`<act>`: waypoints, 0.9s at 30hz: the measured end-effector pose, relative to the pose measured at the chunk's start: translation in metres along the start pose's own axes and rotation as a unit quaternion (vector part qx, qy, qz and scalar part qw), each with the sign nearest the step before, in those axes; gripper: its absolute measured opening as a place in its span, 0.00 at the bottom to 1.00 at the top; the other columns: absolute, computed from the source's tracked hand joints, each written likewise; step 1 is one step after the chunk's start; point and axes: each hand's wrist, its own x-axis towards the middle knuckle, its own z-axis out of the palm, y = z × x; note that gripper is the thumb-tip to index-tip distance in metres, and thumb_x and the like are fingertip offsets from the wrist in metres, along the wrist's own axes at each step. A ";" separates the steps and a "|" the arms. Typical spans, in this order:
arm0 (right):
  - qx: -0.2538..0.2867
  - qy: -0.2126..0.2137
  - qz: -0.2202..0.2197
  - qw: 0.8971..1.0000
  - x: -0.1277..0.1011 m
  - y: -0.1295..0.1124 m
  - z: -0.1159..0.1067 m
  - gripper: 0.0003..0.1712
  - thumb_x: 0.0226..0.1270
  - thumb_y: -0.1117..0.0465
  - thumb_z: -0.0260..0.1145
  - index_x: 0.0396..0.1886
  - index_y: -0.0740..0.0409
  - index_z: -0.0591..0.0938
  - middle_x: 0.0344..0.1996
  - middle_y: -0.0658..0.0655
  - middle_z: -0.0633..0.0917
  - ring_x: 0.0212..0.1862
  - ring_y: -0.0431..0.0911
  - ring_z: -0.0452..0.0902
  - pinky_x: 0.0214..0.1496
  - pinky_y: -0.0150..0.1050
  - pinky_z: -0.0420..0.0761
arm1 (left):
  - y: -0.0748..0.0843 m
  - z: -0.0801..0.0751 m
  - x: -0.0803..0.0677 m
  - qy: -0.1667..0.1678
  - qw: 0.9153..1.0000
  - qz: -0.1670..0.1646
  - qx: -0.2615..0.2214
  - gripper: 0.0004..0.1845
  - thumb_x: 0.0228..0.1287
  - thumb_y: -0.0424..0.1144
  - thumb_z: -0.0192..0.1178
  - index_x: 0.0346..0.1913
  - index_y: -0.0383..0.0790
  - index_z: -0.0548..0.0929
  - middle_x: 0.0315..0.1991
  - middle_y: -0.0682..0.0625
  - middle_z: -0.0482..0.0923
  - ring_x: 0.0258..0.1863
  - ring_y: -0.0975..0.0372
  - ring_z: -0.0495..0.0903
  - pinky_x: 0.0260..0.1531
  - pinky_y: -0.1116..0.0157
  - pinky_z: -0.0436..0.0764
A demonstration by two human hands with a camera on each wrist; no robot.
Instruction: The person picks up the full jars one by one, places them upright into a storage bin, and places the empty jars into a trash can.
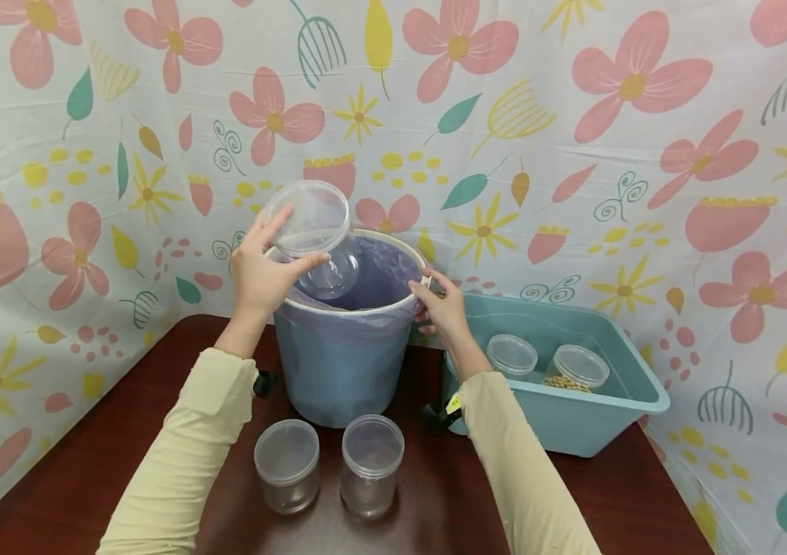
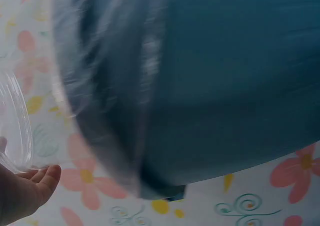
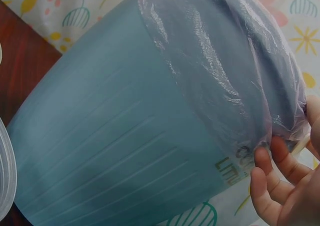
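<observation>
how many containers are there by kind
clear jars: 5 (one held over the bin, two on the table, two in the tub)
bin: 1
tub: 1
total: 7

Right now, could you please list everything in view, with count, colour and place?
Bin: one, blue-grey, lined with a purple bag, centre of the table.
Open jar: one, clear plastic, held tilted over the bin's mouth.
Lidded jars on the table: two, clear, in front of the bin.
Tub: one, teal, right of the bin.
Jars in the tub: two, clear, lidded; one holds pale beans.
Table: one, dark reddish brown.
Backdrop: one, white with flowers, behind and at the sides.
Left hand: grips the open jar.
Right hand: holds the bin's rim.
</observation>
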 end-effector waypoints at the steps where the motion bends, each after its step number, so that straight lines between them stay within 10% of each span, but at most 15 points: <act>1: 0.001 0.000 -0.001 1.000 0.000 0.000 0.000 0.28 0.57 0.52 0.64 0.59 0.46 0.71 0.17 0.49 0.74 0.16 0.42 0.72 0.17 0.35 0.74 | -0.003 0.002 0.000 -0.006 1.000 -0.006 0.005 0.40 0.31 0.44 0.76 0.57 0.47 0.75 0.62 0.41 0.60 0.60 0.57 0.62 0.50 0.61 0.69; 17: 0.011 -0.002 -0.002 1.000 0.000 0.001 0.001 0.28 0.57 0.52 0.64 0.59 0.45 0.71 0.15 0.49 0.74 0.15 0.42 0.72 0.15 0.35 0.73 | -0.040 0.011 -0.004 -0.090 0.991 -0.037 0.090 0.40 0.39 0.46 0.73 0.60 0.43 0.71 0.63 0.37 0.57 0.62 0.44 0.55 0.57 0.48 0.56; 27: 0.013 0.001 -0.003 1.000 0.000 0.001 0.002 0.28 0.57 0.52 0.64 0.59 0.46 0.71 0.14 0.49 0.74 0.15 0.43 0.72 0.16 0.35 0.73 | -0.042 0.003 0.000 -0.213 0.963 -0.082 0.143 0.42 0.41 0.53 0.70 0.61 0.42 0.69 0.63 0.45 0.61 0.63 0.50 0.54 0.55 0.51 0.61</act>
